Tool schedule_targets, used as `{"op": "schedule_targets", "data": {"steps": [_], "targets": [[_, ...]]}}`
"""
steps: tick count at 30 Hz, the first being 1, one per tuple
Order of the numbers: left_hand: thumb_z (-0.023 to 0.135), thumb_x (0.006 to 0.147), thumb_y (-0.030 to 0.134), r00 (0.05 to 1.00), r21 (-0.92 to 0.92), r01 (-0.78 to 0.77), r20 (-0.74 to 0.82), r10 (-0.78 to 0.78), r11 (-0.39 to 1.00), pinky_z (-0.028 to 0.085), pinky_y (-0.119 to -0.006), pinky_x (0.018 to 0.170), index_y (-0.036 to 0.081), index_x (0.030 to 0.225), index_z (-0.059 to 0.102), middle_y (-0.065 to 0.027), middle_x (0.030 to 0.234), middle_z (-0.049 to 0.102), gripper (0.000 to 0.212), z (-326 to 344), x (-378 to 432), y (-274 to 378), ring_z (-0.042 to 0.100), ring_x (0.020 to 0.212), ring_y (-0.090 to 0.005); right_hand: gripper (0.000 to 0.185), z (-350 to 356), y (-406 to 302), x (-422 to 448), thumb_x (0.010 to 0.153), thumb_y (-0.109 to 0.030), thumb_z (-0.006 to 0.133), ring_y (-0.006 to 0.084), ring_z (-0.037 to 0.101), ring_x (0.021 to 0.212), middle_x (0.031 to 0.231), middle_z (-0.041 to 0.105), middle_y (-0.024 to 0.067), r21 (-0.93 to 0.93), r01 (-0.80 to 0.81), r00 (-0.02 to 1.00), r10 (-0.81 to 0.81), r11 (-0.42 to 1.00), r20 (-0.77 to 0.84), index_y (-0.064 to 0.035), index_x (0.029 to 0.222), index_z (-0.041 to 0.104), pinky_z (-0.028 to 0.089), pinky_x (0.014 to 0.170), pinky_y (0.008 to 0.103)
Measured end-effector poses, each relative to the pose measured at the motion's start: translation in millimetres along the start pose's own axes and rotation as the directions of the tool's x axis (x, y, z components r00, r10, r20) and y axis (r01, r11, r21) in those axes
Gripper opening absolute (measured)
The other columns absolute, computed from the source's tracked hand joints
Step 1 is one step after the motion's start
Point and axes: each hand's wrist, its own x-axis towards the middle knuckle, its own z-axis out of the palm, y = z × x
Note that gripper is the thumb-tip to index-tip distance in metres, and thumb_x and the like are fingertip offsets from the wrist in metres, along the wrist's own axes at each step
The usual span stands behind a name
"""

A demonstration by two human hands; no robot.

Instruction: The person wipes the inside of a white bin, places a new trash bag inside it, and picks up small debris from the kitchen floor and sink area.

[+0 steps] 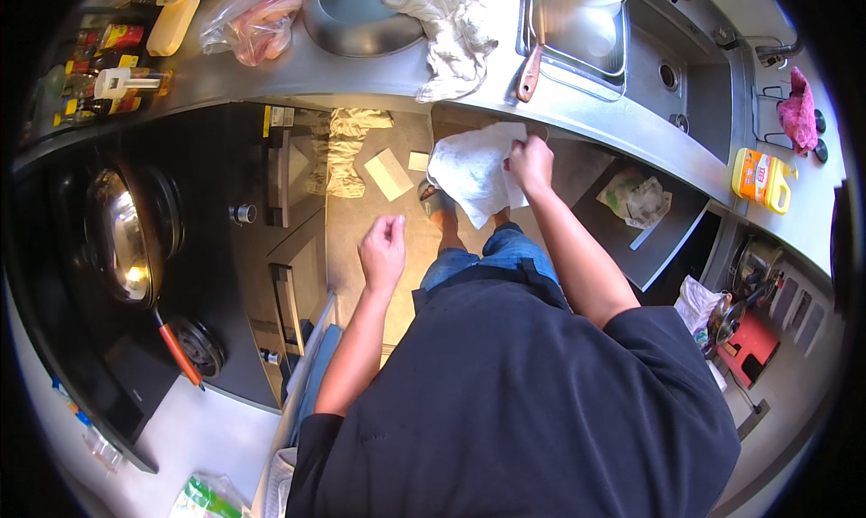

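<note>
My right hand [530, 165] pinches the edge of a thin white sheet [473, 169]. It may be a paper towel or a cloth; the picture does not settle which. The sheet hangs spread out in front of the counter edge, above my feet. My left hand [382, 253] is held over the floor with its fingers curled together, and nothing shows in it. On the counter beyond, a crumpled whitish rag [460, 41] drapes over the front edge beside a large metal basin or pan [372, 27]. A wooden handle [530, 78] sticks out from a metal tray with a rack [582, 64].
A wok [122, 240] with an orange handle sits on the black stove at left. A plastic bag of raw meat [264, 27] and sauce bottles [101, 78] stand farther back. Right are a sink [707, 88], a yellow jug [761, 179] and a pulled-out dark unit bearing a plastic bag [639, 200].
</note>
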Motion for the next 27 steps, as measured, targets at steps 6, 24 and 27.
{"op": "schedule_targets", "data": {"steps": [6, 24, 27], "targets": [[0.069, 0.095, 0.020, 0.997, -0.022, 0.018, 0.075, -0.016, 1.000, 0.053, -0.029, 0.065, 0.003, 0.099, 0.071, -0.0083, 0.082, 0.072, 0.017, 22, -17, 0, 0.068, 0.070, -0.0149, 0.021, -31, -6, -26, 0.096, -0.010, 0.054, 0.0164, 0.071, 0.064, 0.082, 0.073, 0.0113, 0.574, -0.198, 0.979, 0.185, 0.794, 0.082, 0.0039, 0.106, 0.065, 0.057, 0.065, 0.0334], [0.066, 0.094, 0.014, 0.882, 0.057, -0.376, 0.330, 0.338, 0.925, 0.057, -0.041, 0.069, 0.007, 0.095, 0.071, -0.0123, 0.090, 0.071, 0.009, 27, -28, 11, 0.070, 0.077, -0.0331, 0.021, 56, 8, 31, 0.087, -0.002, 0.061, 0.0263, 0.073, 0.078, 0.090, 0.072, 0.0192, 0.455, -0.480, 0.856, 0.513, 0.750, 0.057, 0.0107, 0.104, 0.066, 0.057, 0.060, 0.0373], [0.065, 0.094, 0.015, 0.928, 0.121, -0.265, 0.303, 0.218, 0.957, 0.057, -0.042, 0.070, 0.007, 0.096, 0.071, -0.0128, 0.090, 0.071, 0.010, 10, -45, -19, 0.070, 0.080, -0.0337, 0.023, 79, -12, 38, 0.089, -0.003, 0.060, 0.0286, 0.074, 0.081, 0.098, 0.071, 0.0229, 0.601, -0.567, 0.778, 0.607, 0.564, 0.164, 0.0074, 0.108, 0.066, 0.057, 0.059, 0.0365]]}}
